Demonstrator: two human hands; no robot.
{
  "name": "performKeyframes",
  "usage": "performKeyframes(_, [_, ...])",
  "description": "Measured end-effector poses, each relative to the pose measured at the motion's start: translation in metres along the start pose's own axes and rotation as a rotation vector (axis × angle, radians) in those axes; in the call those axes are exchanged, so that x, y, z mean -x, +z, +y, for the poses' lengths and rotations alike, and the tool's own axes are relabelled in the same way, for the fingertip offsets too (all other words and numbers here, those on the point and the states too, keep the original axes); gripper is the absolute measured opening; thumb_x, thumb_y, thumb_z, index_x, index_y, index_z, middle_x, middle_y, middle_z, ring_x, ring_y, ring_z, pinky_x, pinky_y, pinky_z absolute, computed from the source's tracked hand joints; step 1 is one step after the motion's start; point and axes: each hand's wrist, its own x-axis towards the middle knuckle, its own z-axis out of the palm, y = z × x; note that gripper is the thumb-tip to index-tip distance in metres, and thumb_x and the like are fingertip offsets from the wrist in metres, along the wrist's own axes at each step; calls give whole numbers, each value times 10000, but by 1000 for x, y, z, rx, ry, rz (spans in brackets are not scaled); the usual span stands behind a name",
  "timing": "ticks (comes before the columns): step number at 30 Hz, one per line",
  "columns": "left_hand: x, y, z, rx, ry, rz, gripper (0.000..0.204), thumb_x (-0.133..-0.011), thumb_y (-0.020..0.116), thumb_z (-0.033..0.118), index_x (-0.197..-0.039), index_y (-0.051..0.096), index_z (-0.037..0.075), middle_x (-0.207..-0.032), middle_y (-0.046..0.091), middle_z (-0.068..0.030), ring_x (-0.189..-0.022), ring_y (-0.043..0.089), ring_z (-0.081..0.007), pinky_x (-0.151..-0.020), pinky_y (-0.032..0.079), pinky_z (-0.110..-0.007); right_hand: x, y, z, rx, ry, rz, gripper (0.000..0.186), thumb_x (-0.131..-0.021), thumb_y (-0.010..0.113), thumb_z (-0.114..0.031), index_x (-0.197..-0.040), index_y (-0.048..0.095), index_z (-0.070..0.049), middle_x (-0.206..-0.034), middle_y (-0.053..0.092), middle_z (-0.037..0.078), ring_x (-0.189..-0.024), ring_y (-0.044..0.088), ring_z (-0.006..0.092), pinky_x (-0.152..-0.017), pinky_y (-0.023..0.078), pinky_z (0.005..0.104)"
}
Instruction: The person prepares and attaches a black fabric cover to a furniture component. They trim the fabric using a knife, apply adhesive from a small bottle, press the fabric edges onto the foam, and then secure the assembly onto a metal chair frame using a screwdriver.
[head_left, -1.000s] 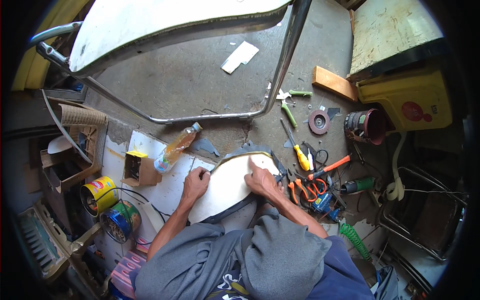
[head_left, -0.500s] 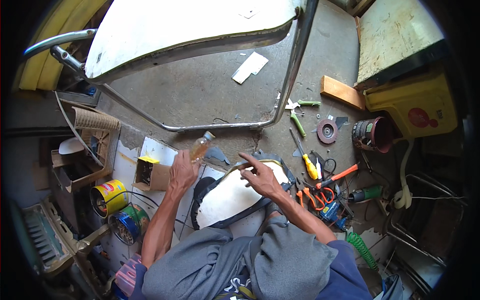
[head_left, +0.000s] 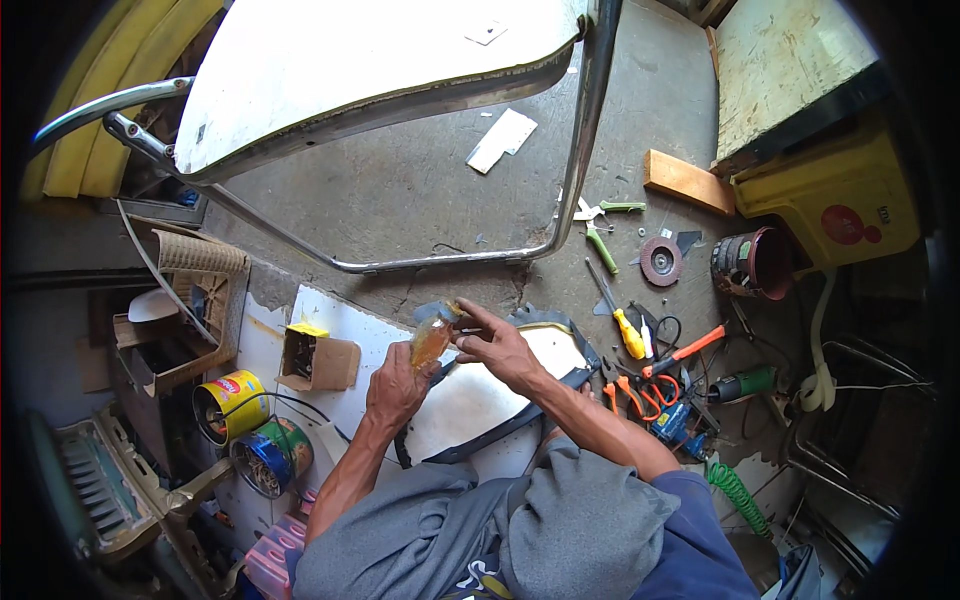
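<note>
My left hand [head_left: 398, 385] is wrapped round the lower part of a small clear bottle [head_left: 431, 342] with amber contents, tilted away from me. At its top end, the fingertips of my right hand [head_left: 500, 350] close on the bottle's cap, which they partly hide. Below both hands, in front of my knees, lies a padded seat-like piece [head_left: 465, 405] with a bare whitish panel and dark material folded around its edge. My forearms cover some of it.
Ahead stands a metal tube frame [head_left: 440, 262] with a white board [head_left: 370, 60]. On the right lie a yellow screwdriver [head_left: 628, 335], orange-handled pliers [head_left: 625, 392], a flap disc [head_left: 660, 262] and a blue power tool [head_left: 683, 425]. Cans [head_left: 231, 405] and a cardboard box [head_left: 335, 362] stand left.
My left hand has brought the bottle right and closer to my right hand. My right hand has moved from above the panel to the bottle's cap.
</note>
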Motion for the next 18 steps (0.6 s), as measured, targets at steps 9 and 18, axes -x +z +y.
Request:
performKeyframes(9, [-28, -3, -6, -387, -225, -149, 585, -925, 730, 403, -1272, 524, -21, -1133, 593, -225, -1014, 636, -412, -868, 525, -529, 31, -8, -28, 113, -61, -96, 489, -937, 556, -7, -1422, 600, -52, -1216, 655, 136, -1153, 656, 217, -956, 598, 363])
performKeyframes(18, [-24, 52, 19, -199, -104, -151, 554, -898, 727, 444, -1181, 658, -28, -1140, 666, -244, -1153, 558, -394, -1016, 419, -499, 87, -134, -35, 85, -369, 361, 547, -833, 508, 83, -1354, 625, -36, -1225, 638, 82, -1155, 616, 196, -946, 586, 376])
